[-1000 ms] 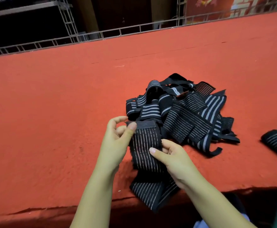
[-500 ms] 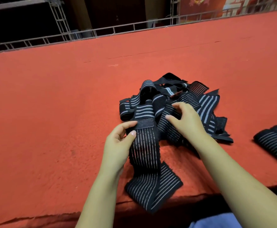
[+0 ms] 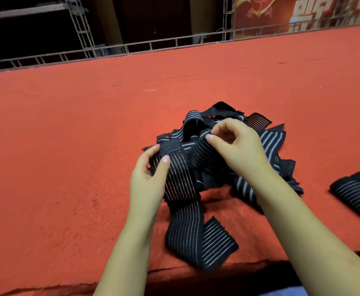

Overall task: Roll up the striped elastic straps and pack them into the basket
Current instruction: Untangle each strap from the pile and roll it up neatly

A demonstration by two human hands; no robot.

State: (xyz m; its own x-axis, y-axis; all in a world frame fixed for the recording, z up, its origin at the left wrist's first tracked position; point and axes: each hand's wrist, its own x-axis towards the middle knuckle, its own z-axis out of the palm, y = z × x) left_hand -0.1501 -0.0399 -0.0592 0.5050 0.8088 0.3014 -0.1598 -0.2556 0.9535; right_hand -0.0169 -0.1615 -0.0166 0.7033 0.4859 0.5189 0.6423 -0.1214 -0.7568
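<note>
I see my left hand [image 3: 148, 180] pinching the strap [image 3: 183, 184] near its patch end, thumb on top, its grip closed on the band. My right hand [image 3: 236, 146] pinches the same strap's far edge between thumb and forefinger. The strap trails toward the near edge of the red surface [image 3: 68, 146]. The pile [image 3: 266, 142] lies just behind. Two rolls [image 3: 358, 193] sit well right.

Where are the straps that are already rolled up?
In the head view, the rolled straps lie on the red table at the far right edge, apart from the loose strap pile.
</note>
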